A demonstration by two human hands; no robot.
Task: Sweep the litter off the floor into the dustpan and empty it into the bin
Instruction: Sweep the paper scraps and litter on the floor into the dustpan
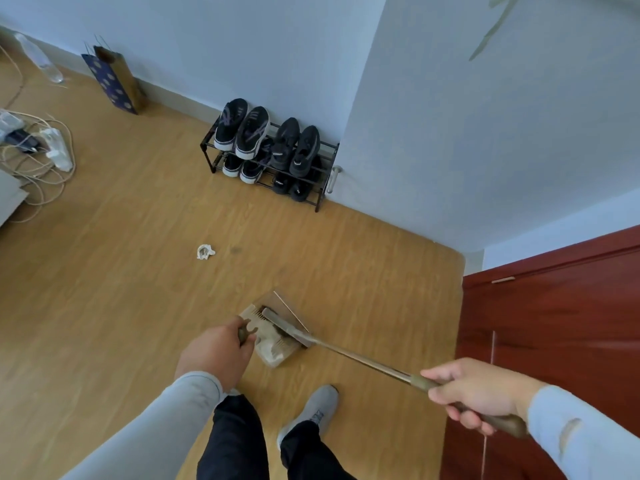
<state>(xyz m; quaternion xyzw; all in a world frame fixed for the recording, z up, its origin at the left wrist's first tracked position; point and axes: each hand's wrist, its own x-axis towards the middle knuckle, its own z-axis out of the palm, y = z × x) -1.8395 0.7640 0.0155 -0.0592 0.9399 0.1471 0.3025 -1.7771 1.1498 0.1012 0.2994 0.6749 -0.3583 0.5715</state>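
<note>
Litter [205, 252], one crumpled white scrap, lies on the wooden floor [138, 237], well ahead of the tan dustpan [273, 341] and apart from it. The left hand [216, 351] has its fingers clamped on the dustpan's handle; the right hand [474, 393] has its fingers wrapped around the broom [346, 351] handle, the broom head resting in the pan. One two-tier shoe rack [270, 157] stands against the wall, one patterned gift bag [114, 81] farther left, tangled cables [38, 157] at the edge.
</note>
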